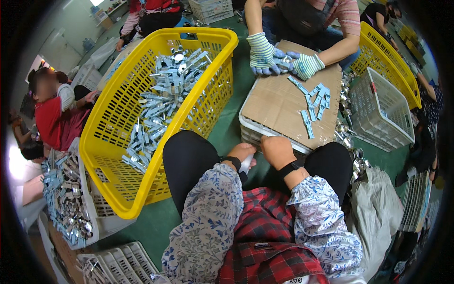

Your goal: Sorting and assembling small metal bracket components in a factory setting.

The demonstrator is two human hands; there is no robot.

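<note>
Pinching of one pale strip (246,164) is done by the left hand (241,153), the right hand (277,151) being curled, contents hidden, beside one cardboard surface (268,105), with two yellow baskets (181,118) around, the floor (225,122) green.

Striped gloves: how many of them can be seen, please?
2: one glove at picture left, another glove at picture right, both on the co-worker opposite. More may be hidden.
</note>
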